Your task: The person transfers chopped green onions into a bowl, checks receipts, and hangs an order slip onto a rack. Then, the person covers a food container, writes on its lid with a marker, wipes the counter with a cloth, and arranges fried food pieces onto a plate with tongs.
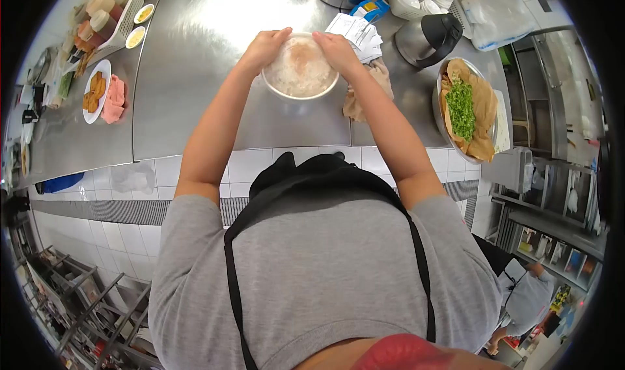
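Filling a round white bowl (282,91), pale, lumpy food (301,70) shows a brownish patch towards the far side. The bowl is over the bench (195,90), in from its near edge; whether it touches the steel is unclear. The left hand (267,47) and right hand (336,51) are apart, part-curled, clamped on opposite sides of its far rim, papers (357,35) just beside the right.
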Motion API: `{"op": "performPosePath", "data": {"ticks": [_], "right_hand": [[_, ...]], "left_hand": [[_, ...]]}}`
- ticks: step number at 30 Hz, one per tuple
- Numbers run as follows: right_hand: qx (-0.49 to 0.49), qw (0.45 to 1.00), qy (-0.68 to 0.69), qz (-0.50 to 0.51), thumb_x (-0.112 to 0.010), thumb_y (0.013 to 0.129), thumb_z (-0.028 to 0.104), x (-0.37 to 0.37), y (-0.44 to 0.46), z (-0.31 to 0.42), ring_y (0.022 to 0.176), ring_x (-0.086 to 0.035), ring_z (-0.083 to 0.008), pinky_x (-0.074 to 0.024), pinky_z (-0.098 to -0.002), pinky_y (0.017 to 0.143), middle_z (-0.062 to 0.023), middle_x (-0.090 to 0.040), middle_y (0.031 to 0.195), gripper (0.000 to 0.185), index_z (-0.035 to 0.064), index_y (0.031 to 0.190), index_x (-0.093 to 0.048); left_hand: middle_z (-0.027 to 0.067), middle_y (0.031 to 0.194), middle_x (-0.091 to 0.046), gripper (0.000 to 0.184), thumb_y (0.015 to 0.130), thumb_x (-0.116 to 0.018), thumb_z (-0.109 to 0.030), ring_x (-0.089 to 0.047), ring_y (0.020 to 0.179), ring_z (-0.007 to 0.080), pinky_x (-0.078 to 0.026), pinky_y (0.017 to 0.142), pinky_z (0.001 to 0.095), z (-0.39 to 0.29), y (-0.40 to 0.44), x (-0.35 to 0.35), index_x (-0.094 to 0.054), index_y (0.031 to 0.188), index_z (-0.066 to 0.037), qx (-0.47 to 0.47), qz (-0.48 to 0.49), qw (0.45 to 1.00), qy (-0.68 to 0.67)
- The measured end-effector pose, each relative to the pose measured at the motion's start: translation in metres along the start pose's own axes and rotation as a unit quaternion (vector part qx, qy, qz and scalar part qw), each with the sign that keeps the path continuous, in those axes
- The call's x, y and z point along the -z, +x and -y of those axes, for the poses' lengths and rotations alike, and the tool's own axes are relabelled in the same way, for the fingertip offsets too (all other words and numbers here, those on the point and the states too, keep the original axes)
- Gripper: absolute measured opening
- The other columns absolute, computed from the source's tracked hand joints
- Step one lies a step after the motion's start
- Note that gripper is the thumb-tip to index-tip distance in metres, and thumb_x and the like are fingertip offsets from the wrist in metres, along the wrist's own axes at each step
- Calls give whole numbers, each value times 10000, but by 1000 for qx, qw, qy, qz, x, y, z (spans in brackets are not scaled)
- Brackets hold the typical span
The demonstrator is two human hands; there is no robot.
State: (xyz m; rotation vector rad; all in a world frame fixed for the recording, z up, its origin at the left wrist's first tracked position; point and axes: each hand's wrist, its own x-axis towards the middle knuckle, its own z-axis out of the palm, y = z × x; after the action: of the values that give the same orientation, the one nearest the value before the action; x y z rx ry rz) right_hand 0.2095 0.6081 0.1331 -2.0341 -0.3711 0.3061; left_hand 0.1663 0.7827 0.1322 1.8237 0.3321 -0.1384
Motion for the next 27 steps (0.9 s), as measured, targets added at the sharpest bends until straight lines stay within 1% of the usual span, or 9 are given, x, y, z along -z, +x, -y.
{"op": "performPosePath", "data": {"ticks": [2, 3, 5, 8, 12, 16, 22, 25, 27], "right_hand": [[120, 983, -79, -119, -482, 809, 256, 2, 2, 8, 769, -545, -302, -418, -353, 699, -185, -594, 816, 301, -10, 866, -613], [220, 943, -118, -218, -492, 801, 223, -1, -4, 3, 775, -536, -320, -414, -365, 706, -182, -587, 800, 260, 3, 859, -619], [334, 895, -157, -252, -499, 814, 203, 6, -12, -4, 717, -544, -277, -414, -352, 634, -148, -575, 748, 211, 24, 851, -606], [257, 937, -125, -199, -509, 811, 141, 24, -65, -10, 610, -530, -186, -412, -297, 548, -76, -566, 680, 144, 26, 811, -595], [165, 975, -25, -144, -489, 799, 12, 29, -119, -11, 628, -559, -136, -456, -250, 548, -84, -578, 835, 218, 17, 1012, -534], [332, 926, -167, -75, -513, 757, -24, 16, -128, -1, 620, -565, -190, -459, -267, 541, -100, -570, 841, 249, 24, 1000, -545], [401, 902, -157, 18, -544, 700, -30, -26, -141, 26, 630, -570, -247, -466, -303, 528, -95, -572, 812, 253, 54, 937, -578], [410, 899, -145, 53, -549, 688, -23, -37, -144, 32, 633, -572, -242, -468, -306, 531, -88, -573, 807, 241, 57, 912, -585], [412, 895, -155, 70, -548, 685, -18, -40, -143, 33, 632, -571, -243, -469, -306, 534, -86, -575, 807, 235, 58, 904, -586]], "left_hand": [[90, 721, -605, 345, 841, -481, -325, -558, 673, 169, -444, 625, 299, 2, -3, -1, -601, 939, -16, -59, -90, 993, 55], [135, 821, -610, 294, 834, -489, -273, -574, 682, 205, -440, 651, 305, 7, -3, 1, -595, 957, -29, -271, -319, 907, 55], [158, 967, -584, 231, 835, -485, -200, -566, 742, 223, -434, 675, 300, 21, -11, 17, -595, 967, -45, -415, -354, 832, 102], [147, 1018, -542, 236, 809, -485, -98, -538, 810, 228, -426, 711, 313, 45, -74, 65, -556, 1031, -59, -197, -316, 928, 18], [136, 943, -515, 328, 756, -509, -66, -520, 832, 253, -423, 725, 347, 121, -107, 172, -486, 1083, -58, -174, -527, 790, 259], [162, 933, -510, 371, 728, -550, -103, -518, 818, 315, -424, 744, 380, 177, -110, 261, -462, 1082, -38, -179, -546, 669, 471], [229, 1055, -499, 325, 792, -452, -276, -475, 995, 354, -397, 829, 424, 167, -107, 296, -573, 990, -50, 117, -418, 807, 400], [227, 1090, -490, 378, 811, -365, -315, -445, 1061, 343, -371, 866, 434, 209, -77, 307, -612, 929, -55, 111, -338, 733, 580], [215, 1071, -502, 384, 807, -341, -289, -461, 1041, 330, -377, 857, 413, 244, -54, 309, -608, 958, -59, 8, -416, 784, 461]]}}
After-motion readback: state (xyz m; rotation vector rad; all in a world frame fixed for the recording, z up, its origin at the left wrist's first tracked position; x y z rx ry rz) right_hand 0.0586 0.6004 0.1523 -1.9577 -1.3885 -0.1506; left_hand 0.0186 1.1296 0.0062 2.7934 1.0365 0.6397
